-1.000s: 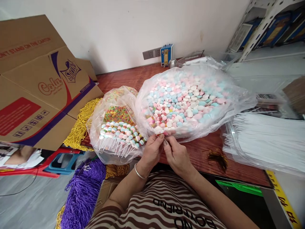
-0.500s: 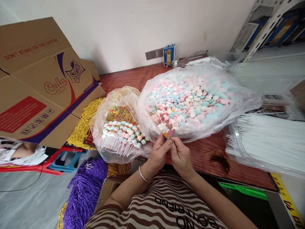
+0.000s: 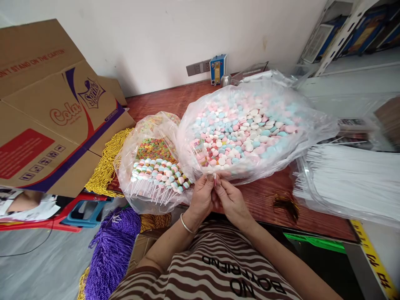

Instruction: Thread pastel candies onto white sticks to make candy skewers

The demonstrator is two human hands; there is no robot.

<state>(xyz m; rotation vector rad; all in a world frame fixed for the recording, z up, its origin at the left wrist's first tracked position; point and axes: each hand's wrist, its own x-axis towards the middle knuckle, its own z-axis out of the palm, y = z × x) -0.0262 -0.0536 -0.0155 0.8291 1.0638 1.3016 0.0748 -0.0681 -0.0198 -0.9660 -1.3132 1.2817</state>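
My left hand (image 3: 202, 195) and my right hand (image 3: 231, 202) meet at the table's front edge, thumbs and fingers pinched together. Between the thumbs shows a small pinkish-white piece (image 3: 215, 178); the fingers cover most of it, and its kind is unclear. Just beyond lies a small clear packet with coloured print (image 3: 199, 151), at the near left of a large clear bag of pink, white and blue round candies (image 3: 250, 133). Left of my hands, a smaller clear bag (image 3: 125, 166) holds multicoloured rings and rows of candies on white sticks (image 3: 159, 173).
White sticks (image 3: 346, 179) fill a clear bag at the right. Gold twist ties (image 3: 286, 205) lie on the red-brown table (image 3: 265, 200). A cardboard carton (image 3: 46, 112), gold bead strings (image 3: 108, 162) and purple strands (image 3: 112, 246) are leftward. A blue box (image 3: 218, 68) stands by the wall.
The colourful printed piece at my fingertips no longer shows there; a pinkish-white piece shows instead. A printed packet now shows on the candy bag. The view has shifted slightly.
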